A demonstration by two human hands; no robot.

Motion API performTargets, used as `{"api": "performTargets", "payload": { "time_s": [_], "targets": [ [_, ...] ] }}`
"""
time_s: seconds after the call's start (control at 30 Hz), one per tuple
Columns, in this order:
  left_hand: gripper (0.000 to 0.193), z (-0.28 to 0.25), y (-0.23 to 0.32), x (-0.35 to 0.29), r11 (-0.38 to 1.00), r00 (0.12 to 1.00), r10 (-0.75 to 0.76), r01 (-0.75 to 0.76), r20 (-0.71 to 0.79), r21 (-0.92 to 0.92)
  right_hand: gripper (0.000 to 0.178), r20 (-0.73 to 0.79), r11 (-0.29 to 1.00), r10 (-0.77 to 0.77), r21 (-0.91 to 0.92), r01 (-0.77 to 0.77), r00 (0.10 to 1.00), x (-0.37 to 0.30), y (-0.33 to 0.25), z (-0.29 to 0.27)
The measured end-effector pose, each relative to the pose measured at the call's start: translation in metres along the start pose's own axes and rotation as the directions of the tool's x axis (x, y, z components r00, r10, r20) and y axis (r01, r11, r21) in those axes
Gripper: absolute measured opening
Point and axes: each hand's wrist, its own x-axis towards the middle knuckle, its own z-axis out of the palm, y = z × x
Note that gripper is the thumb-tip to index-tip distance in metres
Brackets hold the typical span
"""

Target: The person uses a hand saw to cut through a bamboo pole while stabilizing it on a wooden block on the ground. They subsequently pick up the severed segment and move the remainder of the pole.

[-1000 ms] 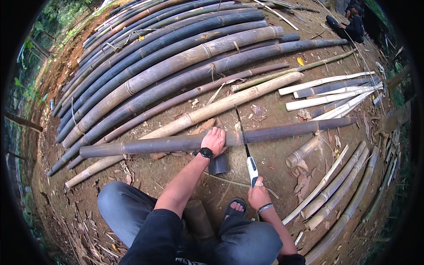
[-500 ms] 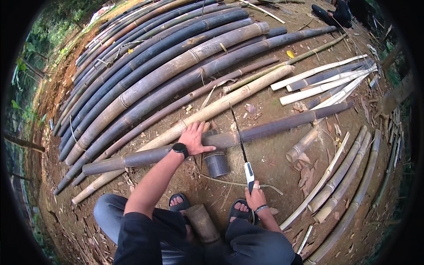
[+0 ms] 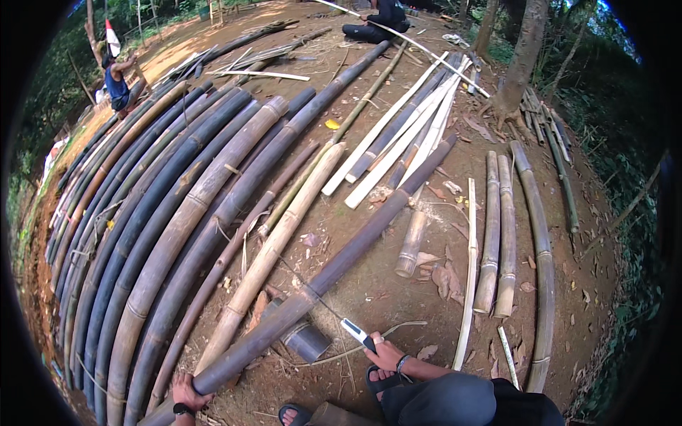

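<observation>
My right hand (image 3: 387, 352) is closed round the white-and-black handle of a hand saw (image 3: 359, 332). Its thin dark blade lies across a long dark bamboo pole (image 3: 355, 254), near the pole's middle. At the pole's near end, lower left, my left hand (image 3: 189, 395) grips it with the fingers bent round the end. Under the dark pole sits a short dark bamboo piece (image 3: 307, 342), partly hidden by it. A pale bamboo pole (image 3: 273, 248) also runs beneath the dark pole near my left hand.
Many bamboo poles (image 3: 206, 192) lie side by side on the left. Pale split strips (image 3: 387, 153) are piled ahead; a cut bamboo section (image 3: 410, 245) and longer poles (image 3: 506, 241) lie right. One person (image 3: 380, 25) sits at the back, another (image 3: 119, 82) far left. A tree (image 3: 522, 60) stands right.
My left hand has slid from the pole's middle to its near end and changed from spread to gripping. My view has turned left and upward. The saw still lies across the pole.
</observation>
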Motion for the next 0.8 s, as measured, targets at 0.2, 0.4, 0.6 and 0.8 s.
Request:
{"api": "performTargets", "payload": {
  "time_s": [0.2,0.4,0.6,0.8],
  "targets": [
    [0.077,0.032,-0.021,-0.012,1.0,0.999,0.023,-0.022,-0.042,0.021,0.038,0.088,0.995,0.103,-0.004,-0.103,0.991,-0.008,-0.022,0.002],
    [0.095,0.009,0.004,-0.025,0.996,0.965,-0.087,0.092,0.248,-0.005,0.037,0.036,0.996,0.066,-0.066,-0.063,0.997,0.003,-0.03,-0.01],
    [0.09,0.008,0.01,-0.035,0.985,0.967,-0.11,0.137,0.231,-0.104,0.036,0.087,0.992,0.071,-0.108,-0.062,0.994,0.015,-0.035,-0.021],
    [0.127,-0.009,0.021,-0.017,0.999,0.969,-0.021,0.01,0.247,0.048,0.039,0.049,0.99,0.058,-0.131,-0.051,0.997,0.015,-0.027,-0.014]
  ]
}}
